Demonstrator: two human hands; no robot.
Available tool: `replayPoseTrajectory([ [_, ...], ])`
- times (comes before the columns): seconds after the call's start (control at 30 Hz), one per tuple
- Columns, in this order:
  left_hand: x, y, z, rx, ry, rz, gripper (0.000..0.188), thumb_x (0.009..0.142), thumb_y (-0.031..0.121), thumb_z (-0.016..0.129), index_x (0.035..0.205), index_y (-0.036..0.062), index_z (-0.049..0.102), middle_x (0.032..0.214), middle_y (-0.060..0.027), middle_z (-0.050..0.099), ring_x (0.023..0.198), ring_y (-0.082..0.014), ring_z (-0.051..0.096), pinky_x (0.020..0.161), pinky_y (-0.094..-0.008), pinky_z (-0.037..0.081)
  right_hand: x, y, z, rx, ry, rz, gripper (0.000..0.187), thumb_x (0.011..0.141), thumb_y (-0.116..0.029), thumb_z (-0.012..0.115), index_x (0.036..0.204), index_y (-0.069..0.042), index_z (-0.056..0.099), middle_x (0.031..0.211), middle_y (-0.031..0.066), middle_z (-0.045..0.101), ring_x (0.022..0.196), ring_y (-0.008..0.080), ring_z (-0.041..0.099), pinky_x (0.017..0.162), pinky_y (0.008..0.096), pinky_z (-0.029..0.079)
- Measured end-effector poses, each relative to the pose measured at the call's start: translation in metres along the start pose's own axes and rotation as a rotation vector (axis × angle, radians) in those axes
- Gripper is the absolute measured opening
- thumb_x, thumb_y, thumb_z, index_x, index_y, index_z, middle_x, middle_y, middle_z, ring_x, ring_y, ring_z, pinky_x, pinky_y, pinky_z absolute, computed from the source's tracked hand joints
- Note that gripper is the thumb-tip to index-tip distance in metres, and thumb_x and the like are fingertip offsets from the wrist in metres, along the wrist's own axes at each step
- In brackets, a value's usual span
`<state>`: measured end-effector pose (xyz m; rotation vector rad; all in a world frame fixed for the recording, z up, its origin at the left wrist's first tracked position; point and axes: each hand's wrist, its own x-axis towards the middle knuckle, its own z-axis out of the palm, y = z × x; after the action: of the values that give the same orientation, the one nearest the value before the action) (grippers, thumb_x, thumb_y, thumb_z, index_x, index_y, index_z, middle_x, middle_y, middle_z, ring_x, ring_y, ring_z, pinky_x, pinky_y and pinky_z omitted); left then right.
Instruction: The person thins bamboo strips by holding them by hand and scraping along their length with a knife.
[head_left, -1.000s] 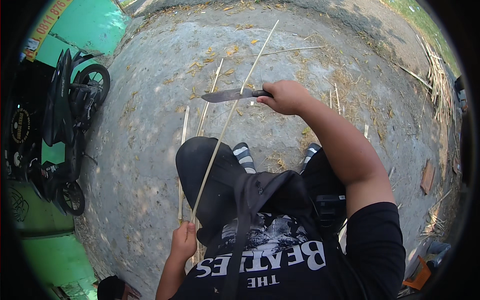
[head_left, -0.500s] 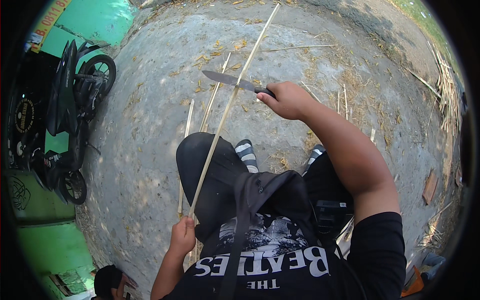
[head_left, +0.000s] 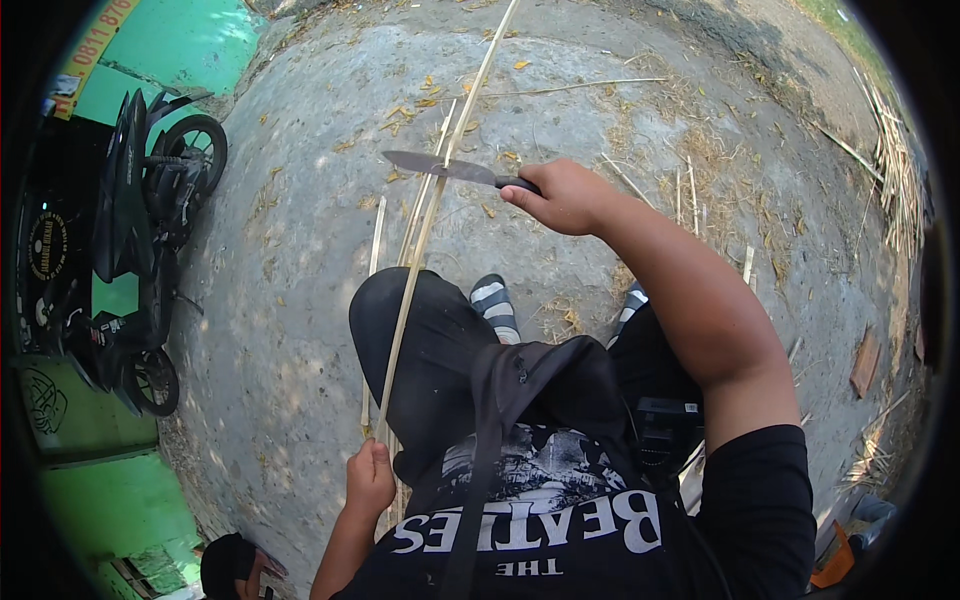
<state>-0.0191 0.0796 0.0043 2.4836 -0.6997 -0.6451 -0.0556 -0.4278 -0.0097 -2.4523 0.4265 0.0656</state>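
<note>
My left hand (head_left: 371,478) is closed around the near end of a long pale bamboo strip (head_left: 408,310), low beside my left leg. From there the strip slants up past my knee and runs out of the top of the head view. My right hand (head_left: 562,198) grips a knife by its dark handle. The knife's broad, dark blade (head_left: 470,171) points left and lies across the strip, in contact with it; whether it cuts into the strip I cannot tell. Other pale strips (head_left: 376,235) lie on the ground left of my knee and under the blade.
A black motorbike (head_left: 150,230) stands at the left by a green wall (head_left: 105,500). Another person (head_left: 228,565) is at the lower left. Many loose strips (head_left: 900,170) are piled at the far right. A brown block (head_left: 865,363) and dry leaves lie on the concrete ground (head_left: 290,330).
The knife and my right hand have shifted slightly left. The strip's far end, visible before, now extends beyond the top edge. My left hand keeps its grip, a little lower.
</note>
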Motion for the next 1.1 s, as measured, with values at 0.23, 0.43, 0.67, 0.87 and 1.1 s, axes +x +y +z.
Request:
replayPoseTrajectory([
  [0.23, -0.001, 0.004, -0.004, 0.073, 0.037, 0.067, 0.049, 0.109, 0.036, 0.044, 0.079, -0.0015, 0.049, 0.062, -0.0238, 0.053, 0.058, -0.0474, 0.058, 0.053, -0.049, 0.041, -0.003, -0.013, 0.001, -0.153, -0.126, -0.177, 0.058, 0.1, -0.062, 0.048, 0.106, -0.007, 0.069, 0.091, 0.0218, 0.071, 0.092, 0.0431, 0.069, 0.082, 0.0536, 0.054],
  [0.43, 0.015, 0.019, -0.019, 0.11, -0.004, 0.06, 0.046, 0.109, 0.035, 0.046, 0.081, -0.0009, 0.051, 0.062, -0.0235, 0.054, 0.059, -0.0468, 0.058, 0.055, -0.0489, 0.043, 0.007, 0.013, 0.003, 0.082, 0.079, 0.089, 0.058, 0.102, -0.059, 0.049, 0.108, -0.006, 0.071, 0.093, 0.0214, 0.071, 0.095, 0.0427, 0.068, 0.083, 0.0533, 0.053],
  [0.67, 0.003, 0.001, -0.016, 0.107, 0.022, 0.073, 0.046, 0.109, 0.036, 0.046, 0.081, -0.001, 0.052, 0.063, -0.0235, 0.054, 0.059, -0.0464, 0.058, 0.055, -0.0488, 0.042, -0.004, -0.013, 0.003, -0.131, -0.002, -0.081, 0.057, 0.102, -0.058, 0.049, 0.104, -0.005, 0.068, 0.09, 0.0217, 0.071, 0.091, 0.0431, 0.068, 0.08, 0.0536, 0.052],
  [0.87, 0.003, 0.0, -0.026, 0.165, 0.019, 0.061, 0.048, 0.108, 0.037, 0.046, 0.079, -0.0003, 0.048, 0.063, -0.0245, 0.053, 0.06, -0.048, 0.057, 0.054, -0.0492, 0.041, 0.005, 0.059, -0.021, 0.06, 0.297, 0.346, 0.061, 0.104, -0.057, 0.047, 0.102, 0.0, 0.069, 0.092, 0.023, 0.072, 0.093, 0.0406, 0.069, 0.081, 0.0501, 0.053],
  [1.1, 0.006, -0.009, -0.02, 0.13, 0.018, 0.094, 0.051, 0.108, 0.041, 0.045, 0.078, -0.0001, 0.047, 0.063, -0.0245, 0.052, 0.059, -0.0481, 0.056, 0.054, -0.0489, 0.041, 0.001, 0.039, -0.02, 0.191, 0.218, 0.208, 0.06, 0.102, -0.06, 0.052, 0.105, -0.002, 0.069, 0.092, 0.0244, 0.07, 0.092, 0.0417, 0.067, 0.08, 0.0489, 0.051],
])
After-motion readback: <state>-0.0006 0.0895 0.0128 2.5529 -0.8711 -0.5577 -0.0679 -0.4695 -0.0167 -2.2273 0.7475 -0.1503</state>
